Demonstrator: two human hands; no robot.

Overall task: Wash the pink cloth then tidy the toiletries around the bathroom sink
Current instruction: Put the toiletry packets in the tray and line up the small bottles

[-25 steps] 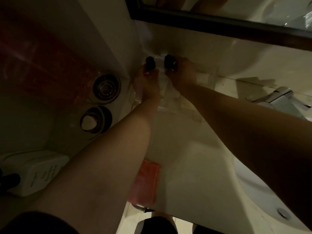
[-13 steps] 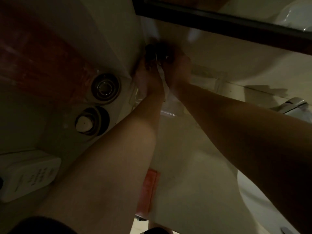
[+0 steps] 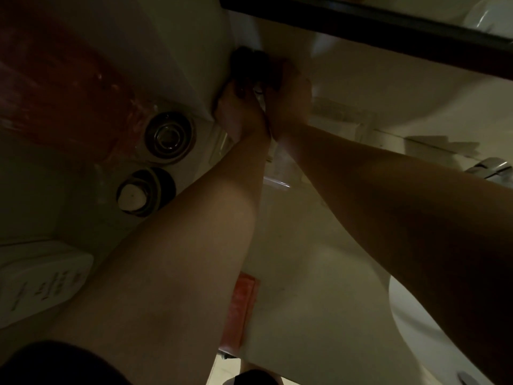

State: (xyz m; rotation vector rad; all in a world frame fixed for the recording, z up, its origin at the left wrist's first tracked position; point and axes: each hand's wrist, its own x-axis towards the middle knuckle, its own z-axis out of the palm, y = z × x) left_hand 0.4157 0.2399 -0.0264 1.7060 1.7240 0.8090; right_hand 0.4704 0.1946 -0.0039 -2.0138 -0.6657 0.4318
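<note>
My left hand (image 3: 238,112) and my right hand (image 3: 290,102) are pressed close together at the back corner of the counter, under the mirror frame. Each is closed on a small clear bottle, and the two black caps (image 3: 251,65) now sit side by side against the wall. The bottles' bodies are mostly hidden by my fingers and blurred. The pink cloth (image 3: 243,307) hangs over the counter's front edge, partly behind my left forearm. Neither hand touches it.
A clear plastic tray (image 3: 342,115) lies on the counter right of my hands. The chrome faucet (image 3: 488,166) and white basin (image 3: 416,323) are at the right. At the left stand a metal cup (image 3: 168,137), a round dark holder (image 3: 144,193) and a white printed box (image 3: 41,276).
Both hands have carried the two black-capped bottles farther back toward the wall corner and brought them together. The view has shifted slightly.
</note>
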